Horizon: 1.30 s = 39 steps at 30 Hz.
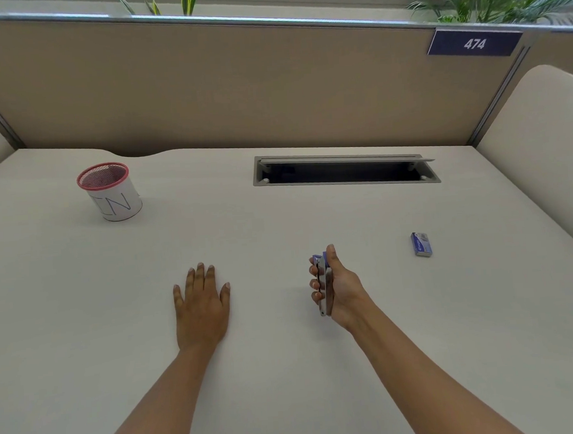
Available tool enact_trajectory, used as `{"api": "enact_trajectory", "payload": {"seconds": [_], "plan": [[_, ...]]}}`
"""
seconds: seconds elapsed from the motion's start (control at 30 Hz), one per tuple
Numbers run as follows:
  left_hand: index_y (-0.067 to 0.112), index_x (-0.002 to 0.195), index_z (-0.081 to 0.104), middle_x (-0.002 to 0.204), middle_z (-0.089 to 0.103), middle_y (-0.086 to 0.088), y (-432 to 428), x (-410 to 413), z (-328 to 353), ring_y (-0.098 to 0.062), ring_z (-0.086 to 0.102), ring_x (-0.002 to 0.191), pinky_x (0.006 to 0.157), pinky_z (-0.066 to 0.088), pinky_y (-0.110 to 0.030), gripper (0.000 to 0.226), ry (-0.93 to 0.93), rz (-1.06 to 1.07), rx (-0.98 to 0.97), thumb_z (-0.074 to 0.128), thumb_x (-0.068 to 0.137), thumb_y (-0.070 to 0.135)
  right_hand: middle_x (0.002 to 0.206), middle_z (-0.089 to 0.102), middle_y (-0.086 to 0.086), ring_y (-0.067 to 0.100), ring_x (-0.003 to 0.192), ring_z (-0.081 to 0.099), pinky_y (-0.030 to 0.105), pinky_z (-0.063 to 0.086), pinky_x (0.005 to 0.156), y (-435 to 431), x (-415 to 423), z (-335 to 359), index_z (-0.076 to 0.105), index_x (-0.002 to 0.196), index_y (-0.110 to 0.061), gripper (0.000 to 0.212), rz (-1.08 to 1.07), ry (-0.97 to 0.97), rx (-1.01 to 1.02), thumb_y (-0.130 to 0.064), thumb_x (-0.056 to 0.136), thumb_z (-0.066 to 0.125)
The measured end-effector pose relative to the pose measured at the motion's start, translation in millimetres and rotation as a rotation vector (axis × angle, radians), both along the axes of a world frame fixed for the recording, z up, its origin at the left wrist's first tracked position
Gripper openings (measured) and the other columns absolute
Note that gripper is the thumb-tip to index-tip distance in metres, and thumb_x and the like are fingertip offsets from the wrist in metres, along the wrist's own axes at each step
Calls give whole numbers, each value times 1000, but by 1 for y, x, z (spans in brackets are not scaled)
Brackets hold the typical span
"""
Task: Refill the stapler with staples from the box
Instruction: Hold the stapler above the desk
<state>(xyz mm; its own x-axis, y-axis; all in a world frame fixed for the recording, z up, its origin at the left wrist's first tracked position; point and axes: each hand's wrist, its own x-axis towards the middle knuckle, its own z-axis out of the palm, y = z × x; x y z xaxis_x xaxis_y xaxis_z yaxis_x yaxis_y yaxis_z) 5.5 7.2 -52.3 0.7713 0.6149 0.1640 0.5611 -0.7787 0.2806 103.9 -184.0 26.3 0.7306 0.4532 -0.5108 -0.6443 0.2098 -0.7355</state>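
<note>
Stapler (323, 283) — slim, metal-sided with a blue end — sits lengthwise in the right hand (338, 285), fingers curled shut around it and thumb laid along its top, held near the smooth, pale desk (279, 224). Right of the stapler, well apart, lies the small blue rectangular staple box (421, 244), with bare desk between them. Left of the stapler the left hand (201, 304) rests flat, fingers spread, holding nothing — far beyond it stands a round mesh cup (110, 190).

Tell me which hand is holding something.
The right hand, curled around the silver-and-purple stapler; the left hand lies flat and empty on the white desk.
</note>
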Motion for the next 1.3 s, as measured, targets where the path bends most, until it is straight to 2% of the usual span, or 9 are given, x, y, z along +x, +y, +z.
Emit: {"api": "enact_trajectory", "payload": {"seconds": [0.3, 0.4, 0.6, 0.73, 0.9, 1.03, 1.1, 1.17, 1.3], "plan": [[4, 137, 43, 146, 39, -15, -1, -1, 2, -29, 32, 138, 112, 18, -52, 52, -5, 5, 0, 36, 95, 36, 66, 54, -6, 5, 42, 47, 17, 36, 39, 0, -5, -3, 59, 81, -16, 42, 33, 17, -50, -52, 91, 40], [3, 132, 48, 141, 46, -16, -1, -1, 2, -31, 39, 134, 109, 24, -54, 65, -8, 8, 20, 21, 90, 43, 68, 54, -5, 5, 42, 48, 16, 36, 39, 0, -5, -1, 59, 79, -16, 41, 37, 3, -90, -51, 91, 42], [1, 129, 51, 137, 50, -18, -2, -2, 4, -33, 44, 130, 106, 28, -56, 68, 3, 3, 9, 18, 87, 44, 88, 67, -1, 13, 66, 62, 19, 52, 49, -2, -5, 3, 58, 90, -15, 33, 43, 25, -61, -48, 88, 51], [0, 122, 57, 129, 57, -20, -2, -2, 6, -35, 52, 122, 99, 36, -59, 62, 20, 4, 23, 25, 88, 40, 83, 64, 1, 12, 58, 62, 20, 53, 48, -2, -7, 7, 58, 91, -15, 31, 107, 1, -119, -44, 83, 61], [0, 122, 57, 129, 57, -20, -3, -3, 7, -35, 52, 122, 99, 36, -59, 62, 29, -4, 13, 25, 87, 40, 71, 47, 1, 9, 46, 55, 18, 49, 44, -3, -7, 7, 54, 87, -16, 28, 110, 28, -171, -37, 78, 71], [0, 123, 57, 130, 57, -19, -3, -2, 7, -35, 52, 122, 99, 36, -58, 63, 35, 2, 12, 24, 88, 41, 65, 46, -1, 7, 38, 47, 16, 37, 37, -4, -4, 4, 52, 85, -19, 23, 95, 30, -158, -33, 80, 69], [1, 122, 58, 128, 58, -19, -2, -3, 7, -34, 54, 120, 98, 38, -58, 66, 58, 3, 19, 20, 92, 46, 65, 47, -2, 7, 38, 44, 18, 37, 38, -4, -3, 3, 53, 86, -19, 24, 117, 7, -193, -35, 79, 69], [1, 119, 59, 125, 61, -19, -1, -3, 6, -34, 57, 117, 95, 40, -59, 70, 74, 4, 27, 12, 95, 47, 69, 49, -1, 11, 45, 45, 22, 40, 45, -4, -1, 3, 54, 86, -17, 29, 141, -5, -220, -41, 78, 68], [0, 120, 58, 126, 60, -20, -2, -2, 6, -35, 56, 118, 96, 39, -60, 59, 46, 2, 22, 27, 89, 40, 78, 58, 6, 21, 63, 50, 30, 45, 63, -6, 2, 4, 59, 88, -10, 48, 121, 122, -98, -56, 89, 45]]}}
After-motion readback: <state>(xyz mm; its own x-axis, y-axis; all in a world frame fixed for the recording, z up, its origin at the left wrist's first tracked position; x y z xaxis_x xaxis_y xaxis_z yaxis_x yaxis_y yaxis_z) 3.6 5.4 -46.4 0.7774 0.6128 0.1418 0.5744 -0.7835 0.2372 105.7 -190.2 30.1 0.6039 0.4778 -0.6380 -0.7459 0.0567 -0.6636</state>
